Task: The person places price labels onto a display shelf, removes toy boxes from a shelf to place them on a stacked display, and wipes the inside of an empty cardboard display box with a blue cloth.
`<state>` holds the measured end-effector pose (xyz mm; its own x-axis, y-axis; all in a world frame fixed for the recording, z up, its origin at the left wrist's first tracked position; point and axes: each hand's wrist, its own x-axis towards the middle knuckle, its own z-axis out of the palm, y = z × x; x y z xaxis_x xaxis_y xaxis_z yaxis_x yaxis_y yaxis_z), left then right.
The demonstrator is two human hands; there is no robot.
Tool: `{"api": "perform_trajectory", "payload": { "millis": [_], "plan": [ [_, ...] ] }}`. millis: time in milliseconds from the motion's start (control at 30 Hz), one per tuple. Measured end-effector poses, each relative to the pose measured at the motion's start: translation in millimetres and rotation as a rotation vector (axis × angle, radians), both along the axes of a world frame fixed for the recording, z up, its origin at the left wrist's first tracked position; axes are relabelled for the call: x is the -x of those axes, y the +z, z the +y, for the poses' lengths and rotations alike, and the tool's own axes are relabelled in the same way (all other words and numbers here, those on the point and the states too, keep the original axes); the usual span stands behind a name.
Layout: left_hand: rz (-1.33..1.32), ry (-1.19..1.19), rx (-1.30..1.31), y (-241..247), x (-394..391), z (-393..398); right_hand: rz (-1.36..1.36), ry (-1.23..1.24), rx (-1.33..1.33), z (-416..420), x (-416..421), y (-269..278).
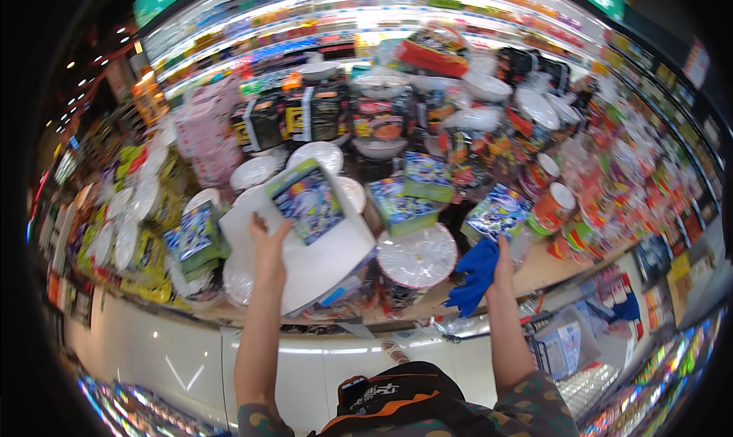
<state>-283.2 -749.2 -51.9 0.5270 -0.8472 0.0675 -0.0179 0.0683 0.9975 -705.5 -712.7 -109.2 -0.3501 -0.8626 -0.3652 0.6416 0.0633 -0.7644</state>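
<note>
My left hand is over a white sheet, thumb and fingers apart. Its thumb tip is at the lower left edge of a green-edged box with a colourful printed picture, which lies on the sheet. In my right hand is a crumpled blue glove. The thumb of that hand also presses the lower edge of a similar printed box. Between my hands, more such boxes rest on the goods, behind a plastic-wrapped round white lid.
The display table carries wrapped tubs, a pink bundle, yellow packs and bagged red cups. Lit shelves stand behind it. A shopping cart is at my right, beside the tiled floor.
</note>
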Motion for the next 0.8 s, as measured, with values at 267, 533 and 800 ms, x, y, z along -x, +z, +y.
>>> {"api": "perform_trajectory", "payload": {
  "millis": [267,533,800],
  "plan": [
    [0.006,-0.043,-0.048,2.1,6.1,-12.2,-0.114,0.198,0.031,-10.3,-6.1,-0.6],
    [-0.265,0.021,-0.082,-11.4,6.3,-28.9,0.291,-0.135,0.069,17.9,-12.1,-5.9],
    [0.038,-0.26,0.282,22.4,12.5,0.6,0.321,-0.262,0.162,44.1,-16.4,-4.4]
  ]
}}
